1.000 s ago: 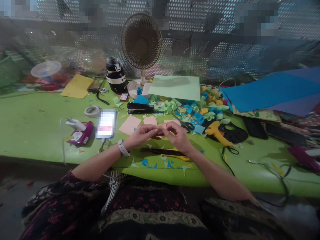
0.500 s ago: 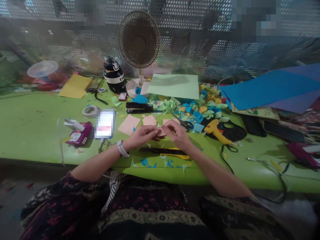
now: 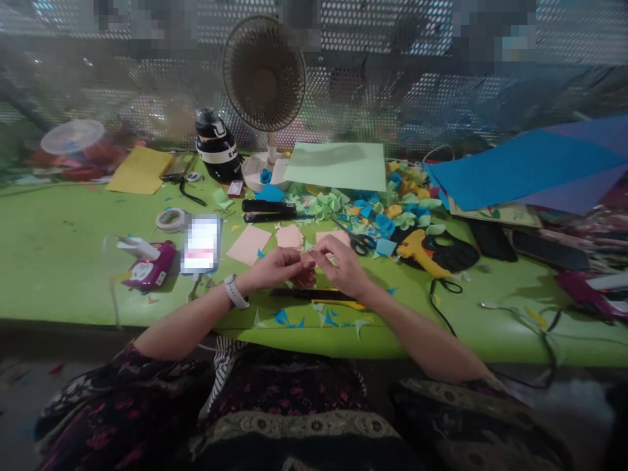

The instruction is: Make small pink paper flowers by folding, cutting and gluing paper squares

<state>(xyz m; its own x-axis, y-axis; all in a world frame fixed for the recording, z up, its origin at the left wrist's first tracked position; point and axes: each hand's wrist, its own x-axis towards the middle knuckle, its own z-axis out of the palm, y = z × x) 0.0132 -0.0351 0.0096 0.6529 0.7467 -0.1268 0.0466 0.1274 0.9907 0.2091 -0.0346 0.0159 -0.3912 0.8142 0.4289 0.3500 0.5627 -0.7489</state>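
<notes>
My left hand and my right hand meet over the green table, fingers pinched together on a small pink paper piece held between them. A white watch sits on my left wrist. Just below my hands lie a black strip and a yellow cutter. Pink paper squares lie on the table just beyond my hands.
A phone, a tape roll, a purple gadget, a black stapler, scissors, a yellow glue gun and a pile of folded paper bits surround my hands. A fan, a bottle and coloured sheets stand behind.
The view has drifted slightly right and down. My hands stay together on the pink piece, their fingers shifting a little.
</notes>
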